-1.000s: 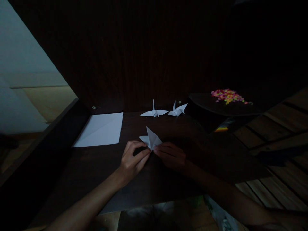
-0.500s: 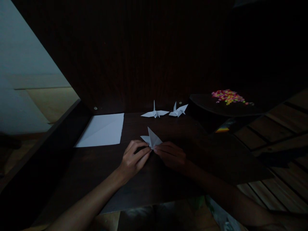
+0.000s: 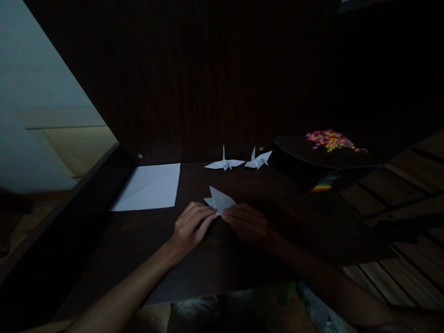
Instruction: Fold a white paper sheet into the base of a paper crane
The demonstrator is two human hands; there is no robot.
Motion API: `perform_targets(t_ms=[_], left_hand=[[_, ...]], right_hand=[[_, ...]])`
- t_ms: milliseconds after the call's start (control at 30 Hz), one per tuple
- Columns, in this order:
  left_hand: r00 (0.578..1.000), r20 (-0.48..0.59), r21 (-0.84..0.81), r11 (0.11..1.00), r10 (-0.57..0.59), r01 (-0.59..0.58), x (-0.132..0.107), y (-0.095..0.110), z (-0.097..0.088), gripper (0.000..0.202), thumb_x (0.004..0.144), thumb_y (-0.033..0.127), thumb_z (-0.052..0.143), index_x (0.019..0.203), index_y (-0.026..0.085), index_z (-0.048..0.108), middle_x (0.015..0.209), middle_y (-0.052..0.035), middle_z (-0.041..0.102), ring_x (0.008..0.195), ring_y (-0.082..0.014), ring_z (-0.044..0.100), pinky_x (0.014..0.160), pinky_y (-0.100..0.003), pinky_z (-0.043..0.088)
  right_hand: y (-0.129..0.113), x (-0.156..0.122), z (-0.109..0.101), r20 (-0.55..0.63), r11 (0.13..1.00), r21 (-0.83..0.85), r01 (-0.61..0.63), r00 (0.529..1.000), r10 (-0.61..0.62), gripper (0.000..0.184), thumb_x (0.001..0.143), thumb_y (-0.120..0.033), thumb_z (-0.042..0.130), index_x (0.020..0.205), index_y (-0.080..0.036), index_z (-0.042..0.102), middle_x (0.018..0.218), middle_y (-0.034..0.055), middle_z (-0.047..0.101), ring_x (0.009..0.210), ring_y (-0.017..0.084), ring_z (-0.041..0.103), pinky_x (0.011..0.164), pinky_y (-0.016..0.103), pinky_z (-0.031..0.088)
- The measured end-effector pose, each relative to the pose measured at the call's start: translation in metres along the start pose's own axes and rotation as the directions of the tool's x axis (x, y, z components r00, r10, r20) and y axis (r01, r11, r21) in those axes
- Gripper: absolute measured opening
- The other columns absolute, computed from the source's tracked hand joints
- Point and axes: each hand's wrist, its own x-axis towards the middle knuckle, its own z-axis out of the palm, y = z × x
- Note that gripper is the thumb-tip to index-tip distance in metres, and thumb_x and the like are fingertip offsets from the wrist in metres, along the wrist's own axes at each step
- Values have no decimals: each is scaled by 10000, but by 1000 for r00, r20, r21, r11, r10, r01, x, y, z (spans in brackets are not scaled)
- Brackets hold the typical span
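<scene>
A folded piece of white origami paper (image 3: 221, 200) is pinched between my two hands above the dark wooden desk. My left hand (image 3: 194, 224) is closed on its lower left corner, fingertips pressed together. From the other side, my right hand (image 3: 247, 223) grips the lower right edge, its fingers in deep shadow. One broad pointed flap stands up and leans left, with a smaller point behind it. Beyond the hands, against the back panel, stand two finished paper cranes: a left crane (image 3: 225, 163) with spread wings and a right crane (image 3: 258, 160) turned at an angle.
White paper sheets (image 3: 149, 187) with a diagonal crease lie at the left of the desk (image 3: 194, 277). On a raised rounded shelf (image 3: 298, 156) at right sits a pile of small pink and yellow pieces (image 3: 331, 140). A low side board (image 3: 86, 194) borders the left.
The upright flap of the folded paper has tilted left and shows a broader face. My left fingers have drawn closer together at its lower corner. The view has shifted slightly.
</scene>
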Motion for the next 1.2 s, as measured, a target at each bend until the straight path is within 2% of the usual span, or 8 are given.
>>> perform_targets(t_ms=[233,367,567,667,833,933,1100,1200], left_hand=[[999,12,36,999,36,-36,1,-2,-3,219,842,48,638,1009,186,670,880,-54,661,803,-160,618,682,-307,533],[998,-43,53,998,34,-32,4,-2,-8,207,819,61,671,971,201,690,889,-48,664,824,-168,616,713,-328,525],[986,-120,-10,993,-118,117,11,-4,-13,94,821,123,699,887,180,662,845,-37,668,810,-168,621,736,-331,517],[967,-98,-20,972,-235,234,10,-7,-13,191,818,203,719,989,178,636,908,-43,666,856,-176,628,776,-335,521],[911,-107,58,912,-399,406,8,-10,-12,370,815,307,715,1151,203,601,1134,-78,619,1053,-218,589,910,-374,490],[868,33,-13,868,-495,496,8,-11,-12,352,828,337,692,1146,204,620,1138,-66,638,1052,-217,598,941,-366,471],[704,202,-208,672,-681,710,6,-12,-9,244,852,398,647,923,168,686,825,-23,686,765,-164,633,708,-264,502],[643,235,-281,582,-729,763,4,-13,-7,298,828,427,668,927,147,682,688,4,637,609,-123,574,567,-214,449]], right_hand=[[7,-5,6,1,1000,-11,1,1000,-1,319,852,-31,592,1148,-134,651,988,120,734,907,191,683,731,340,604],[13,3,-2,-40,995,-75,-63,997,60,343,820,-43,635,1149,-139,653,933,110,739,851,189,684,726,344,589],[16,19,-16,-105,977,18,-213,971,213,149,831,-110,662,957,-164,722,811,74,741,716,169,673,649,313,557],[13,20,-15,-126,942,105,-319,935,331,98,830,-145,674,895,-183,736,821,59,749,703,163,674,640,293,550],[13,15,-13,-38,812,202,-548,824,566,98,824,-279,694,816,-196,745,750,32,732,643,167,663,588,276,533],[16,11,-11,-15,738,230,-634,756,655,150,787,-345,724,771,-197,743,739,28,732,654,183,675,595,282,540],[17,9,-5,39,606,276,-746,639,768,203,736,-392,751,769,-192,737,757,36,743,655,196,680,586,290,540],[18,8,-2,86,544,315,-778,594,800,247,739,-383,742,890,-189,726,837,45,745,709,191,684,615,284,538]])
